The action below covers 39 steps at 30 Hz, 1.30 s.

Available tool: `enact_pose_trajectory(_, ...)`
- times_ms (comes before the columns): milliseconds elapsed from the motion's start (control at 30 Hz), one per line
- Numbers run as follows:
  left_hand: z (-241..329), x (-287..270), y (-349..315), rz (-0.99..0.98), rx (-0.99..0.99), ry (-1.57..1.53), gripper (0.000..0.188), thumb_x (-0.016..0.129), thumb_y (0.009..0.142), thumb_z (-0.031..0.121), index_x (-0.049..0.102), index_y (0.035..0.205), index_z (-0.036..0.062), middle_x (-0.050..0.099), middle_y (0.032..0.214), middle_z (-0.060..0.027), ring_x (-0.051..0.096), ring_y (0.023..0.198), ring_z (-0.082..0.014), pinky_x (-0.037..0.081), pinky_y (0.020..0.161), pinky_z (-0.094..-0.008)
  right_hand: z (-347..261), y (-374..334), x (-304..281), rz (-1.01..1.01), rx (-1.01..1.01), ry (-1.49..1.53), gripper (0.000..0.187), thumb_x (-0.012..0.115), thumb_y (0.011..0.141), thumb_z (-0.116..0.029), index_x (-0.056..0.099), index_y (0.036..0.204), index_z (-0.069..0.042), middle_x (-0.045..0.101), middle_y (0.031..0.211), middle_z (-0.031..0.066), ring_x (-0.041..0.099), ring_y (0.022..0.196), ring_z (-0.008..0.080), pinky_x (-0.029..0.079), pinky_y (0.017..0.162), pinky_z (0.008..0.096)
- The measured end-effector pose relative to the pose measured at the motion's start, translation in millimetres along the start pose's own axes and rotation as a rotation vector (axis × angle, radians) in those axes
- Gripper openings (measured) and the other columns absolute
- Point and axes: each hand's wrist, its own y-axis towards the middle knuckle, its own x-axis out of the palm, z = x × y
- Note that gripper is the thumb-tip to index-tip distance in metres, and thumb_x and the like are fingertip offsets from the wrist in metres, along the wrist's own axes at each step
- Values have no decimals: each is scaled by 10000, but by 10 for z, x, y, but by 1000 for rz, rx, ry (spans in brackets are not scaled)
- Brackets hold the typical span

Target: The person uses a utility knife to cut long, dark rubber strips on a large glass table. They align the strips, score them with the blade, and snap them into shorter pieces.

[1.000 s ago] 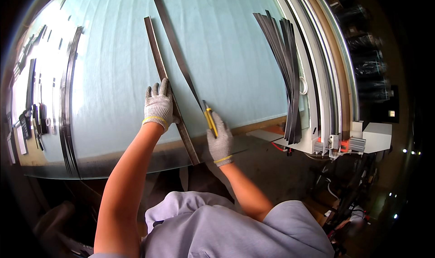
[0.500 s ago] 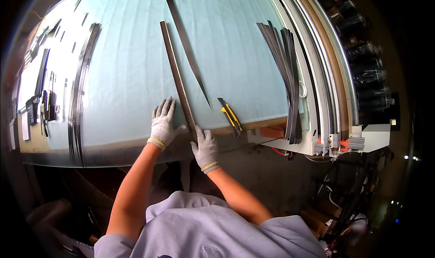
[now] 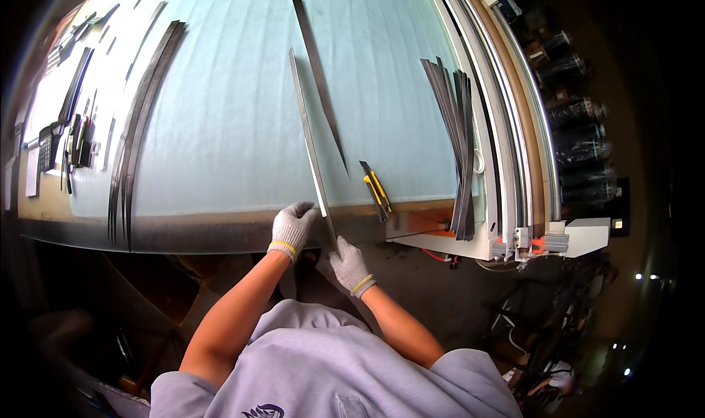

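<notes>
My right hand [image 3: 352, 267], in a pale knitted glove with a yellow cuff line, grips the near end of a long thin strip [image 3: 308, 140]. That strip runs away from me over the pale blue table, and a bright white stretch shows on its nearer half. My left hand [image 3: 291, 227], gloved alike, is closed with fingertips pinched just left of the strip; what they hold, if anything, is too small to tell. A second dark strip [image 3: 320, 80] lies to the right of the first. Further right rests a yellow and black utility knife [image 3: 376, 191].
A fan of dark strips [image 3: 457, 150] lies at the table's right, beside long white and metal rails [image 3: 507, 109]. More dark strips [image 3: 143, 128] lie on the left, with a calculator [image 3: 48, 148] beyond. The table's dark front edge [image 3: 191, 234] runs just before me.
The strip's near end has come toward me over the table edge, and its bright white stretch now shows. My left hand went from flat and spread to pinched, nearer the strip. The view shifted slightly.
</notes>
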Motion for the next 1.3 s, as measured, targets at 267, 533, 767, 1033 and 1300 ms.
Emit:
enact_pose_trajectory(267,2,31,248,13,-327,-282,137,768,856,93,683,874,-13,681,759,-41,606,685,-117,498,663,-261,-270,111,-64,-184,143,179,375,591,932,-153,528,1206,94,655,911,324,647,869,489,528,733,497)
enact_pose_trajectory(533,95,-1234,-605,276,-155,-250,181,733,872,139,713,903,-38,689,775,-42,617,729,-108,500,697,-265,-108,245,116,-262,258,-90,698,642,911,-224,349,1488,38,682,967,299,686,923,442,553,823,492)
enact_pose_trajectory(767,-1541,-2654,-2348,1006,-214,-31,122,746,880,95,694,889,-15,673,771,-9,599,680,-78,495,647,-239,-590,484,238,-291,293,-560,913,676,879,-346,176,1574,-28,663,1134,261,718,910,394,589,799,492)
enact_pose_trajectory(1033,-2588,-3525,-1952,1090,-380,-167,315,719,926,163,669,1178,-21,699,902,-47,597,637,-99,474,544,-251,-453,665,120,-119,63,-441,704,703,886,-401,456,1457,-72,647,1127,214,679,960,409,563,826,487)
enact_pose_trajectory(1300,-371,-1859,-1145,525,99,-46,89,662,962,77,713,978,7,644,833,31,570,745,-48,471,663,-219,589,777,-684,335,375,-600,729,817,788,-312,505,1416,-113,533,1342,197,521,1222,410,446,1025,521)
